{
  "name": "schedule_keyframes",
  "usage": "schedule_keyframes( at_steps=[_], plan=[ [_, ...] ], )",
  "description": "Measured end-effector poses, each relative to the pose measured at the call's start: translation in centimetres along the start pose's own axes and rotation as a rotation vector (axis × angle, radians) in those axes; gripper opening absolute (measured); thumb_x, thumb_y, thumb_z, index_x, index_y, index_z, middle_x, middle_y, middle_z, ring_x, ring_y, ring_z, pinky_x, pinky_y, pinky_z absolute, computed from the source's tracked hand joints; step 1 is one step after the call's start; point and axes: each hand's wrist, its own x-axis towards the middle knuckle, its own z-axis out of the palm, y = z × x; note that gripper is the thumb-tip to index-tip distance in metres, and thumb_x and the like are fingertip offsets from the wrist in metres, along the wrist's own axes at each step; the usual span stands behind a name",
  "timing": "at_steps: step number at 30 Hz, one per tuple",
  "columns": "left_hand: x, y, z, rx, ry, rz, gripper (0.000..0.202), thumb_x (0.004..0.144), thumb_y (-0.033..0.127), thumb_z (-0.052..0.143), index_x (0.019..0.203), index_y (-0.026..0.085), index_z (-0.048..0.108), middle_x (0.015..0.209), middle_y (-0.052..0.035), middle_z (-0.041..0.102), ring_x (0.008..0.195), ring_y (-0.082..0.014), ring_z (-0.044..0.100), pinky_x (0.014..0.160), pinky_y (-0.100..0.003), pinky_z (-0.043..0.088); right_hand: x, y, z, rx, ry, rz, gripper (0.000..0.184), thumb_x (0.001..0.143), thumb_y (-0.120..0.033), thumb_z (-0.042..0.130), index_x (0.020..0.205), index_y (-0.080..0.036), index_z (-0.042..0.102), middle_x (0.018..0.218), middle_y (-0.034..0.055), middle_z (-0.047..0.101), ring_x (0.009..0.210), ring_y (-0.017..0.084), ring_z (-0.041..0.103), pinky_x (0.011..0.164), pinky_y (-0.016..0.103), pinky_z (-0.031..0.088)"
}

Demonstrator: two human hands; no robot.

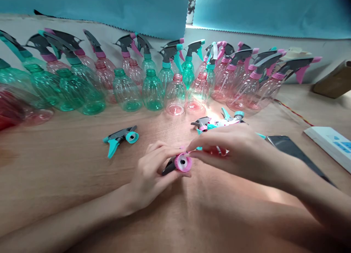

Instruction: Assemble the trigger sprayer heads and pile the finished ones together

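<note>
My left hand (152, 172) is closed round a grey spray head with a pink screw cap (183, 162), its open cap facing me. My right hand (233, 150) pinches at the cap's top edge with thumb and forefinger; what the fingertips hold is too small to make out. Both hands rest low over the wooden table (68, 172). A grey spray head with teal trigger and cap (120, 137) lies on the table to the left of my hands. A small pile of loose spray heads (216, 122) lies just beyond my right hand.
Several green and pink clear spray bottles (153, 92) stand in rows along the back, some fitted with heads, some open. A dark phone (287, 145) and a white remote (329, 145) lie at the right. A cardboard box (336, 81) sits far right.
</note>
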Motion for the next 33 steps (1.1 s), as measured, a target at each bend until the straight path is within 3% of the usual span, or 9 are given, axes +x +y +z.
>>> schedule_keyframes(
  at_steps=[3, 7, 10, 14, 16, 20, 22, 28, 33],
  plan=[
    [0.7, 0.3, 0.7, 0.009, 0.019, -0.008, 0.029, 0.078, 0.026, 0.072, 0.103, 0.018, 0.06, 0.089, -0.0036, 0.07, 0.079, -0.0172, 0.058, 0.073, -0.032, 0.046, -0.4, 0.1, -2.7, -0.009, 0.101, 0.031, 0.008, 0.083, -0.02, 0.061, 0.079, -0.023, 0.067, 0.056, -0.0061, 0.06, 0.047, 0.006, 0.052, 0.048, 0.021, 0.036],
    [3.1, 1.0, 1.7, 0.049, 0.085, 0.053, 0.03, 0.077, 0.026, 0.073, 0.104, 0.019, 0.06, 0.092, -0.0048, 0.07, 0.085, -0.0193, 0.059, 0.079, -0.035, 0.045, -1.2, 0.3, -5.5, -0.051, 0.258, 0.093, 0.006, 0.084, -0.027, 0.061, 0.082, -0.026, 0.065, 0.057, -0.0058, 0.06, 0.046, 0.007, 0.051, 0.045, 0.023, 0.039],
    [5.4, 1.8, 2.9, 0.06, 0.147, 0.155, 0.031, 0.077, 0.027, 0.073, 0.104, 0.019, 0.059, 0.092, -0.0034, 0.07, 0.087, -0.0185, 0.061, 0.083, -0.034, 0.043, -1.8, 0.3, -6.6, -0.022, 0.369, 0.156, 0.008, 0.085, -0.03, 0.06, 0.08, -0.025, 0.063, 0.065, -0.002, 0.063, 0.056, 0.01, 0.055, 0.053, 0.025, 0.046],
    [8.1, 1.8, 5.3, 0.114, 0.147, 0.211, 0.03, 0.082, 0.027, 0.068, 0.108, 0.019, 0.058, 0.099, -0.0029, 0.069, 0.093, -0.0175, 0.061, 0.09, -0.035, 0.04, -2.0, 0.5, -7.0, 0.03, 0.375, 0.182, 0.008, 0.085, -0.029, 0.06, 0.083, -0.022, 0.065, 0.077, 0.0002, 0.067, 0.063, 0.011, 0.06, 0.059, 0.027, 0.051],
    [9.1, 1.4, 6.5, 0.167, 0.104, 0.197, 0.028, 0.083, 0.025, 0.066, 0.109, 0.018, 0.059, 0.1, -0.0032, 0.069, 0.098, -0.019, 0.06, 0.094, -0.037, 0.037, -2.0, 0.8, -7.1, 0.023, 0.35, 0.181, 0.01, 0.084, -0.029, 0.06, 0.085, -0.021, 0.066, 0.079, -0.0009, 0.067, 0.064, 0.011, 0.061, 0.059, 0.026, 0.051],
    [10.4, 1.0, 7.8, 0.207, -0.213, 0.163, 0.034, 0.083, 0.036, 0.064, 0.109, 0.014, 0.061, 0.11, -0.0086, 0.066, 0.109, -0.0241, 0.054, 0.094, -0.04, 0.039, -1.8, 1.8, -7.0, -0.011, 0.253, 0.217, 0.014, 0.085, -0.031, 0.06, 0.092, -0.021, 0.066, 0.082, -0.0005, 0.068, 0.069, 0.013, 0.062, 0.059, 0.026, 0.048],
    [10.7, 0.9, 7.8, 0.237, -0.311, 0.136, 0.039, 0.084, 0.044, 0.061, 0.108, 0.015, 0.062, 0.114, -0.0105, 0.064, 0.113, -0.0261, 0.052, 0.097, -0.044, 0.037, -1.8, 2.4, -6.9, -0.052, 0.19, 0.229, 0.017, 0.085, -0.033, 0.059, 0.095, -0.021, 0.065, 0.086, 0.0009, 0.068, 0.076, 0.015, 0.063, 0.063, 0.029, 0.048],
    [10.4, -0.2, 7.5, 0.31, -0.401, 0.127, 0.047, 0.084, 0.038, 0.062, 0.125, 0.017, 0.052, 0.137, -0.0129, 0.046, 0.126, -0.0287, 0.04, 0.101, -0.045, 0.034, -2.1, 4.1, -6.6, -0.154, -0.121, 0.282, 0.031, 0.085, -0.038, 0.057, 0.112, -0.022, 0.059, 0.102, 0.0064, 0.064, 0.09, 0.024, 0.06, 0.068, 0.033, 0.045],
    [10.4, -1.1, 7.3, 0.35, -0.44, 0.073, 0.049, 0.085, 0.037, 0.061, 0.127, 0.014, 0.048, 0.135, -0.0172, 0.045, 0.123, -0.0305, 0.042, 0.098, -0.047, 0.037, -1.8, 5.9, -6.0, -0.095, -0.37, 0.319, 0.044, 0.082, -0.053, 0.054, 0.112, -0.022, 0.059, 0.102, 0.0081, 0.062, 0.094, 0.025, 0.058, 0.074, 0.035, 0.045]
  ],
)
